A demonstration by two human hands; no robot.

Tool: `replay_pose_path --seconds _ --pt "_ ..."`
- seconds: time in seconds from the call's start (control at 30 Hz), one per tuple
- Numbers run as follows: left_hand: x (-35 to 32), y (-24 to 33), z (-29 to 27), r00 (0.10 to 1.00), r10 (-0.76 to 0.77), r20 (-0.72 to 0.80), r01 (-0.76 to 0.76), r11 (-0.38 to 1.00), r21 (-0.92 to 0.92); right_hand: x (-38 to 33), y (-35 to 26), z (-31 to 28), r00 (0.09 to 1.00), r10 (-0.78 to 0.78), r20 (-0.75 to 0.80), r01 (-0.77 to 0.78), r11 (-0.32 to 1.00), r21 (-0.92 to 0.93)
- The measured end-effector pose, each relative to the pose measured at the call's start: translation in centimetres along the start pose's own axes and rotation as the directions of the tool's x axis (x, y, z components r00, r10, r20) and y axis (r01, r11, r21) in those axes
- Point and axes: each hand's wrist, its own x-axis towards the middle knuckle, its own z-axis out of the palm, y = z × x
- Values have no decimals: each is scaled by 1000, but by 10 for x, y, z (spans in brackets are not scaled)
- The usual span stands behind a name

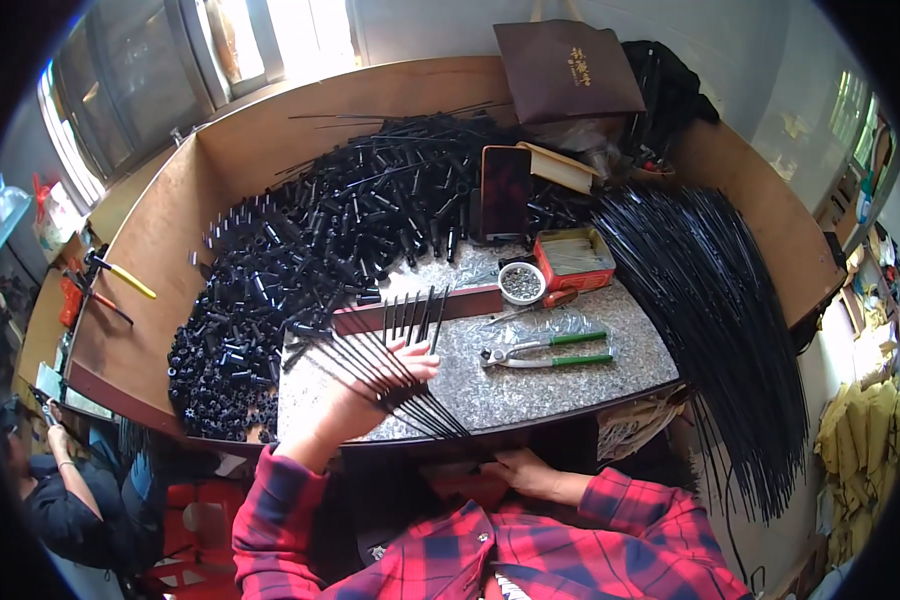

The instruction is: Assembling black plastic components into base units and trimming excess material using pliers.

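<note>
Over the front of the speckled stone slab [440, 385], my left hand [375, 395] is closed on several thin black rods [425, 412] that fan out across it toward the table's edge. Short black upright pieces [410, 318] stick up just beyond its fingertips. My right hand [525, 472] rests low by the front edge, near my lap. Its fingers are partly hidden there, and I see nothing in them. Closest to it on the slab lie green-handled pincers [545, 352], and a dark red bar [460, 305] lies past the left hand.
A heap of short black tubular parts [340, 220] fills the table's left and back. A long bundle of black rods [710, 300] hangs over the right edge. A phone [505, 195], a white cup [521, 284] and a red box [575, 258] stand behind. Another person [70, 490] works at lower left.
</note>
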Motion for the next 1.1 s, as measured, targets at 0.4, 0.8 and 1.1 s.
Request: replay_pose_path --seconds 0.4,0.8,1.1 --pt "-31 2 66 931 -269 249 55 775 630 54 91 51 963 -244 -112 227 963 -147" --pt "-43 -12 71 981 -159 112 43 736 675 3 -113 -60 995 -23 95 23 1000 10" --pt "-46 -12 73 990 -130 58 58 739 672 35 -137 -59 852 -506 -139 482 859 -171"
